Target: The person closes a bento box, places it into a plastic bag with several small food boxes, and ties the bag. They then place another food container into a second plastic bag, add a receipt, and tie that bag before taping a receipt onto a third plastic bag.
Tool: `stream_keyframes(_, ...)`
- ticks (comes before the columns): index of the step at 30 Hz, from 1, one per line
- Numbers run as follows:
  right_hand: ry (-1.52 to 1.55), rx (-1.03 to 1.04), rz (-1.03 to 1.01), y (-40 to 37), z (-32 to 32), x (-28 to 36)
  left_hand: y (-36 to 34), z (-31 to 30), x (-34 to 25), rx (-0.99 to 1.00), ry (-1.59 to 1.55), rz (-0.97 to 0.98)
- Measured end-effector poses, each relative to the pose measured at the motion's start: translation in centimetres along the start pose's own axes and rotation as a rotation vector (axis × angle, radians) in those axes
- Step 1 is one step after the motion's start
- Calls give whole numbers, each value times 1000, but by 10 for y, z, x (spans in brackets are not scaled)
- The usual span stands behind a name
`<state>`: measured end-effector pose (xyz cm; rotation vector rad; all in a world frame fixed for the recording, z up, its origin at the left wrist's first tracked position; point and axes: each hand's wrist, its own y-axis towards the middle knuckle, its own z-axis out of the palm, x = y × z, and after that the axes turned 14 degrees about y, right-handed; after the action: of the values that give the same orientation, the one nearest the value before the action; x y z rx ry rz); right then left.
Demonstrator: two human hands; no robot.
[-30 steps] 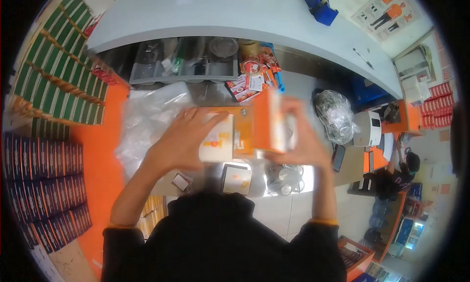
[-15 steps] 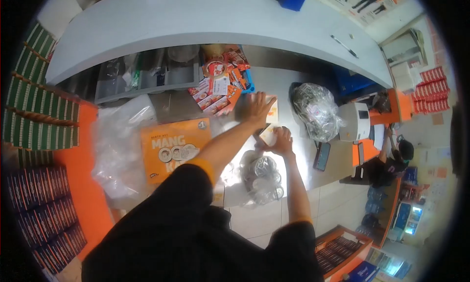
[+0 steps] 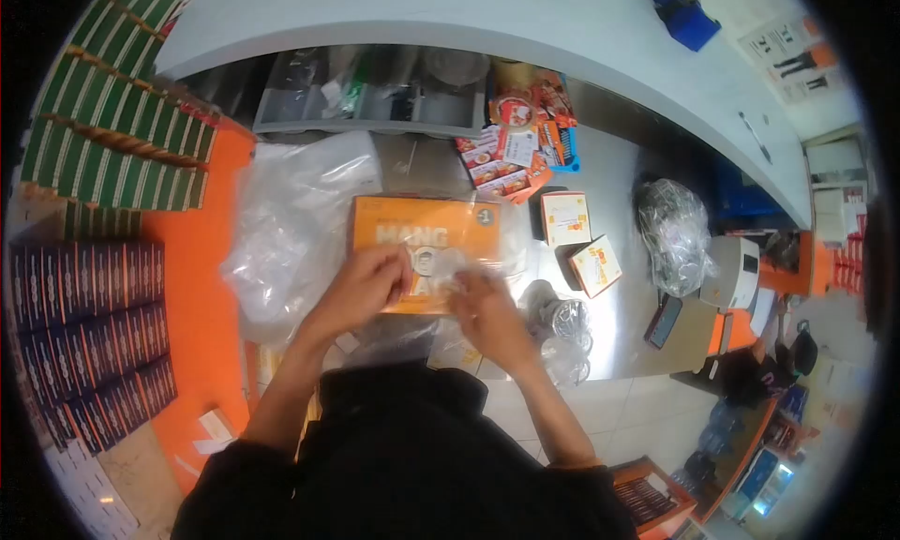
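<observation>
An orange printed box (image 3: 427,223) lies flat on the counter in front of me, with both my hands over its near half. My left hand (image 3: 370,282) has its fingers curled in a pinch above the box's lower left. My right hand (image 3: 487,310), slightly smeared by motion, is closed at the box's lower right. Clear plastic film (image 3: 450,262) shows beside its fingers and over the box's right end; it appears to be a thin bag held between the hands. Two small white-and-orange boxes (image 3: 566,218) (image 3: 596,265) sit to the right, untouched.
White plastic bags (image 3: 300,221) are heaped on the left. A grey divided tray (image 3: 375,118) and sachets (image 3: 502,156) lie under the shelf. Wrapped clear lids or cups (image 3: 567,320), a plastic bundle (image 3: 673,235), a phone (image 3: 664,322) and a white device (image 3: 731,271) are rightward. A person (image 3: 769,367) is far right.
Both hands have left the small boxes and moved left over the orange box. Clear film now shows there. My view has shifted left, and the small boxes stay on the counter.
</observation>
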<state>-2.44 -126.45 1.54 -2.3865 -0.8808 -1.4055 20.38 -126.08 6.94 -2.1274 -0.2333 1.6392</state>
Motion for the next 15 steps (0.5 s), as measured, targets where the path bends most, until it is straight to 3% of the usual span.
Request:
stream_keyframes(2, -417, -4, 247, 7, -5, -5, -30, 4, 23, 112, 246, -175)
stream_keyframes(3, -519, -109, 361, 8, -5, -12, -35, 12, 34, 111, 243, -176)
stream_keyframes(5, -701, -219, 499, 13, -9, -16, -30, 34, 61, -792, 1186, 187)
stream_keyframes(6, -705, -224, 493, 14, -9, -22, -22, 33, 70, -870, 1101, 185)
stream_keyframes(7, -792, -218, 394, 13, -8, -31, -18, 31, 73, -876, 1098, 188)
stream_keyframes(9, -881, -205, 292, 17, -4, -31, -13, 31, 73, -446, 421, -195)
stream_keyframes(11, -370, -227, 386, 29, 4, -20, -2, 20, 67, -408, 389, -181)
stream_keyframes(13, -330, -250, 397, 30, 6, -30, -2, 18, 60, -373, 364, -161)
stream_keyframes(15, -30, -227, 734, 33, 1, -39, -3, 24, 50, -315, 334, -175)
